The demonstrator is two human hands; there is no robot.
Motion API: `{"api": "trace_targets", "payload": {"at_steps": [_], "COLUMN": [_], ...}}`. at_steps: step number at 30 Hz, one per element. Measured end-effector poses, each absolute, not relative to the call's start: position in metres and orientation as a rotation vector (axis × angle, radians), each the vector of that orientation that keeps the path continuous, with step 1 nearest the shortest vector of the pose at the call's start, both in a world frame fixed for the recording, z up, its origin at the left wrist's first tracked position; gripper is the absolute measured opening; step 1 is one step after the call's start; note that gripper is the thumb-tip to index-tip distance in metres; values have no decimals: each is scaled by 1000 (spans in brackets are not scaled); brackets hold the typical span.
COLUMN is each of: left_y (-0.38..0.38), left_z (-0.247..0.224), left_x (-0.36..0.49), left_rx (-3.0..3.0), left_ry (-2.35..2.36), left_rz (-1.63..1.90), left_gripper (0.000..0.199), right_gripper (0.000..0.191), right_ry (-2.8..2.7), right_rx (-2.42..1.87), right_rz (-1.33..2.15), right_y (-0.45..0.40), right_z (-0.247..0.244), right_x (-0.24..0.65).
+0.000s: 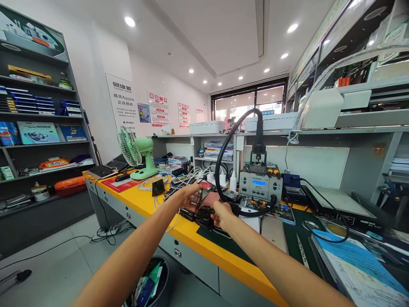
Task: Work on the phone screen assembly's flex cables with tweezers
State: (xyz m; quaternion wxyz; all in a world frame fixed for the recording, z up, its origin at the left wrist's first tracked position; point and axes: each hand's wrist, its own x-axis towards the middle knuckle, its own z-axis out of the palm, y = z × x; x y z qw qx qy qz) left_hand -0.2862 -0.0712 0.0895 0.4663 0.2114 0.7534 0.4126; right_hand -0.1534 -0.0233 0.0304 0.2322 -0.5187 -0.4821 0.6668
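Note:
Both my hands reach to the yellow workbench [188,232], over a cluster of dark, thin stacked parts [203,216] near its front edge. My left hand [191,195] is at the back left of the cluster, its fingers bent and spread around a flat, shiny piece. My right hand [222,213] is closed at the right side of the cluster, thumb and fingers pinched on something too small to make out. Between the hands lies a reddish-brown flat piece [211,199]. A thick black hose [220,157] arches just behind my right hand.
A grey soldering station [261,183] with a blue display stands behind. Left are a green fan [145,155], a black box [157,187] and tangled white cables. On the right lie a silver phone-like slab [275,232] and a blue-and-white booklet [361,264]. A waste bin [166,277] stands below.

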Motion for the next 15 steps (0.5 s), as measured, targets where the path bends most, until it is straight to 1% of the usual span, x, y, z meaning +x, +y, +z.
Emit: {"api": "trace_targets", "payload": {"at_steps": [15], "left_y": [-76], "left_z": [89], "left_x": [-288], "left_rx": [444], "left_ry": [1768], "left_rz": [1068], "left_gripper": [40], "right_gripper": [30], "right_ry": [-1339], "right_rx": [-1427], "right_rz": [1883], "right_y": [-12], "right_z": [27], "right_x": [-159]}}
